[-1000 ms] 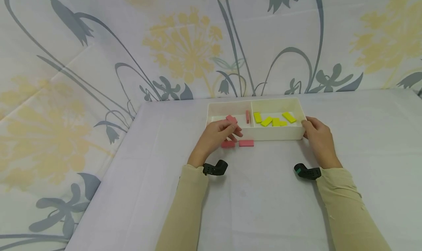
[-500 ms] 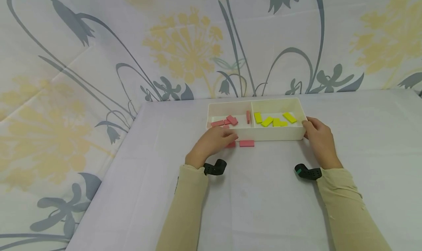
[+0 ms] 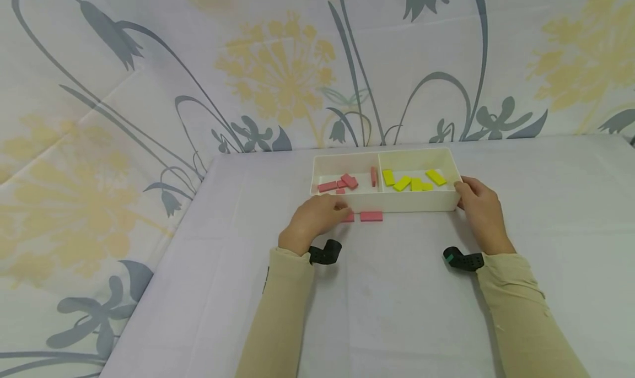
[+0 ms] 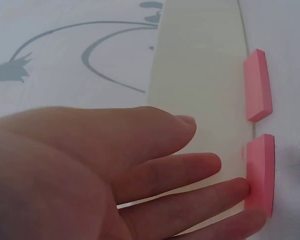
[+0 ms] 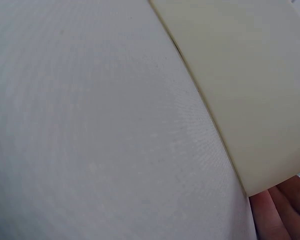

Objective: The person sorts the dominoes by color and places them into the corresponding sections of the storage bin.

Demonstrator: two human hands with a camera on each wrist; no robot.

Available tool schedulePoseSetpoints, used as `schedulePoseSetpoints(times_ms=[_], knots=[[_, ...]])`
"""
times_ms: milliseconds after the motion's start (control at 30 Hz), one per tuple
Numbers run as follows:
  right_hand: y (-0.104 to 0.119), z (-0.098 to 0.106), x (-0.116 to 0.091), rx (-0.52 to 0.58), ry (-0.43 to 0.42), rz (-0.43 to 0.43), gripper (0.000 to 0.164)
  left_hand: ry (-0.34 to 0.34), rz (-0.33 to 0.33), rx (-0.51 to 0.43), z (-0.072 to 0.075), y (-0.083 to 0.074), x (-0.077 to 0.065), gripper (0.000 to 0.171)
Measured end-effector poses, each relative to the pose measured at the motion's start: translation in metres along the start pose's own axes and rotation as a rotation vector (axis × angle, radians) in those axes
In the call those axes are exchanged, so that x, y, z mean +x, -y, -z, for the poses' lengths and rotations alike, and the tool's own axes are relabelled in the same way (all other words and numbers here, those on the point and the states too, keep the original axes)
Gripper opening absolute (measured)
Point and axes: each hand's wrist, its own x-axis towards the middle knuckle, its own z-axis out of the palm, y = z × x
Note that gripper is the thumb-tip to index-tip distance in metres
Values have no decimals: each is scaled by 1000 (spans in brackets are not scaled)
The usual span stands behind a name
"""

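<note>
A white two-compartment box stands on the table. In front of its left half, two pink tiles lie close to the front wall. My left hand reaches down to the nearer pink tile; in the left wrist view the fingers are nearly straight, fingertips right at the tile, with the thumb held apart. Beyond it lies the other pink tile. At the box's right end, my right hand grips the front corner, thumb at the rim. The right wrist view catches only some of its fingers beside the end wall.
Several pink tiles lie in the left compartment, one standing near the divider. Yellow tiles are in the right compartment. A flower-printed cloth hangs behind and at the left of the white-covered table.
My left hand has come down from over the left compartment to the tile in front of the box, uncovering pink tiles inside. My right hand has stayed at the box's corner.
</note>
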Motion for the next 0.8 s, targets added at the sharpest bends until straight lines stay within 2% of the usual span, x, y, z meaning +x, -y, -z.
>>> schedulePoseSetpoints(times_ms=[233,467,800], knots=[[0,0,0,1,-4,2,66,-1,35,24,-2,-1,0,28],[0,0,-1,5,-1,3,65,32,81,-8,-7,-2,1,26],[-1,0,0,5,4,8,65,74,87,24,-5,-5,-1,21]])
